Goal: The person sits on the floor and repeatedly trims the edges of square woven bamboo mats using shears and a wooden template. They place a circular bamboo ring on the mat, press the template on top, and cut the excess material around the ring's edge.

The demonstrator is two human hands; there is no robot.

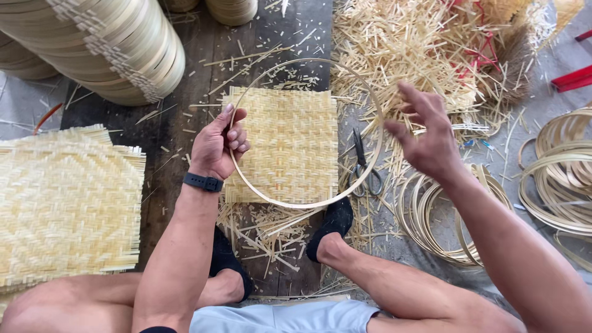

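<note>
Left hand [217, 145]: gripping the bamboo hoop [306, 132] at its rim.
Right hand [425, 132]: hovering open, fingers spread, beside the hoop.
Woven mat [290, 148]: lying between the hands.

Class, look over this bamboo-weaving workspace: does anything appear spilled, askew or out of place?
Yes. Bamboo offcuts lie scattered across the floor, and scissors lie loose among them beside the woven mat. The left hand holds the thin hoop, which is not quite round.

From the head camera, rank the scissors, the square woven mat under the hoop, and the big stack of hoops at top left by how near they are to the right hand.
1. Scissors: just left of and below the right hand, on the floor.
2. Square woven mat: farther left, under the bamboo hoop.
3. Stack of hoops: farthest, at the top left corner.
</note>
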